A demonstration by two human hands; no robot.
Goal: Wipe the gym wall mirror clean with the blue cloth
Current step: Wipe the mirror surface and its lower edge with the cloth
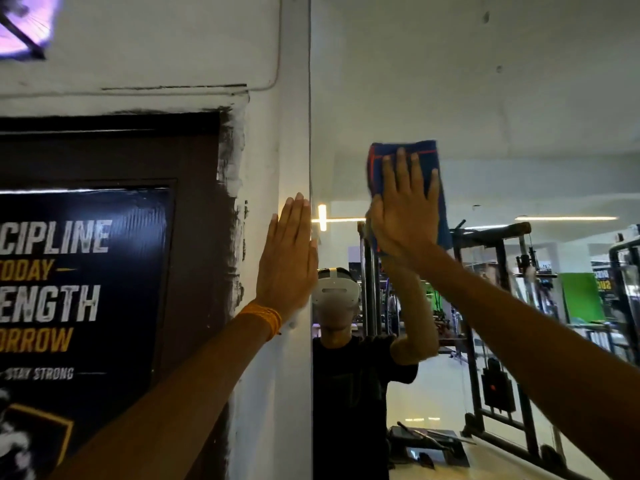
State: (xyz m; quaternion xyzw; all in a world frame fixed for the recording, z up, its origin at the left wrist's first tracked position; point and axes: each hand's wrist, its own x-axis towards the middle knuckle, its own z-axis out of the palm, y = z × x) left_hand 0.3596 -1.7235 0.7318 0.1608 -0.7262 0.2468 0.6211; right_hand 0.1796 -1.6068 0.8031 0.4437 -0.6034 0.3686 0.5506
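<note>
Both raised high, right hand spread-fingered, pressing blue cloth onto mirror, left hand flat, holding nothing, against wall, poster reading "STAY STRONG".

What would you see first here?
Probably the right hand pressing a blue cloth with red stitching flat on the big wall mirror, right of middle. Next, the left hand with an orange thread wristband, flat on the white wall at the mirror's edge, and the dark poster with bold words at left.

dark poster on wall
</note>
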